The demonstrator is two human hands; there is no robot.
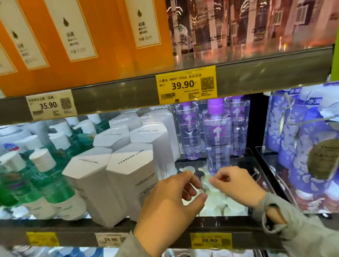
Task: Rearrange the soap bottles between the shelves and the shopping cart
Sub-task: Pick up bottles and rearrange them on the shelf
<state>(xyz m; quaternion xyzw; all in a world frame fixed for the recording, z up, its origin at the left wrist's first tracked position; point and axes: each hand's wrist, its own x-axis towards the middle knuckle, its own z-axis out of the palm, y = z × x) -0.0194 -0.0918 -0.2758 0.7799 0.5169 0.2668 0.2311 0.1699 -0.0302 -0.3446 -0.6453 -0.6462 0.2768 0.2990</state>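
Note:
Clear purple soap bottles (218, 135) with lilac caps stand at the back of a clear tray (260, 173) on the middle shelf. Several white bottle tops (214, 204) fill the tray's front. My left hand (169, 206) reaches in from the left with curled fingers and pinches the white top (205, 184) between finger and thumb. From the right, my right hand (237, 186) pinches the same white piece with its fingertips. The bottles under the white tops are hidden. The shopping cart is out of view.
White hexagonal boxes (131, 175) stand just left of my hands, with green bottles (50, 184) further left. Blue flowered refill bags (314, 143) hang at the right. Orange boxes (81, 32) fill the shelf above. Price tags line the shelf edge (211, 240).

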